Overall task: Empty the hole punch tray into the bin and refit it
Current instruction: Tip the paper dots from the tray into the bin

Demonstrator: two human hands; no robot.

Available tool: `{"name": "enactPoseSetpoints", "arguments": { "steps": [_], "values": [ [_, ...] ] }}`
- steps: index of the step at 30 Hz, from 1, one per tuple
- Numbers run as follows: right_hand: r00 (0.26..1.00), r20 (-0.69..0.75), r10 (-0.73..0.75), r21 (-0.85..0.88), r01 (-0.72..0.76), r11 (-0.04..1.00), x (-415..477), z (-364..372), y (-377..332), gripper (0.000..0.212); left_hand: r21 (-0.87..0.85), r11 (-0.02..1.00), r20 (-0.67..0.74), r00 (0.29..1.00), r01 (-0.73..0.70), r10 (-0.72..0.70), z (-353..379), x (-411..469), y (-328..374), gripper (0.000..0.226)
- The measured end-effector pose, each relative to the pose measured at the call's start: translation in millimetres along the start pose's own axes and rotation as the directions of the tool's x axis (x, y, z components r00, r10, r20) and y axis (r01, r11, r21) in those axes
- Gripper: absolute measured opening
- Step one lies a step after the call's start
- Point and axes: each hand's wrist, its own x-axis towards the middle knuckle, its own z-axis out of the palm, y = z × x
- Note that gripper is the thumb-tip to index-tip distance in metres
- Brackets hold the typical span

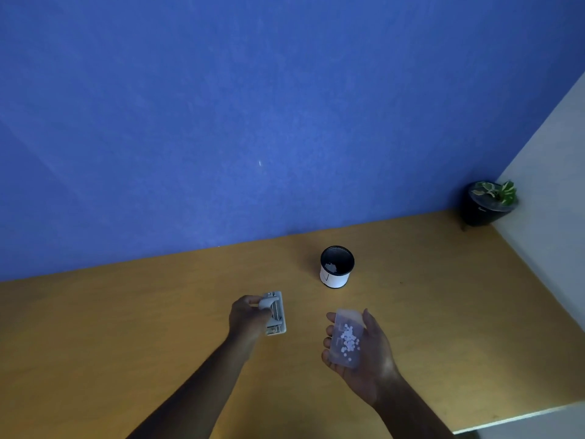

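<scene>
My left hand [248, 318] grips the white hole punch [277, 313], which is turned so its underside faces right, just above the desk. My right hand [364, 346] holds the clear plastic tray [346, 337] flat in its palm, detached from the punch. A heap of white paper dots lies in the tray. The bin [337, 267], a small black mesh cup with a white label, stands upright on the desk beyond the tray, with some white scraps inside.
The wooden desk [158, 312] runs to a blue wall at the back. A dark pot with a green plant [489, 202] sits in the far right corner. The desk's right edge [519, 416] lies close to my right forearm.
</scene>
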Motion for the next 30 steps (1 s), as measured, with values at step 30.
{"name": "enactPoseSetpoints", "arguments": {
  "steps": [30],
  "values": [
    [0.998, -0.058, 0.015, -0.047, -0.018, 0.999, 11, 9, -6, 0.073, 0.261, 0.964, 0.028, 0.998, -0.057, 0.052, 9, 55, -25, 0.021]
  ]
}}
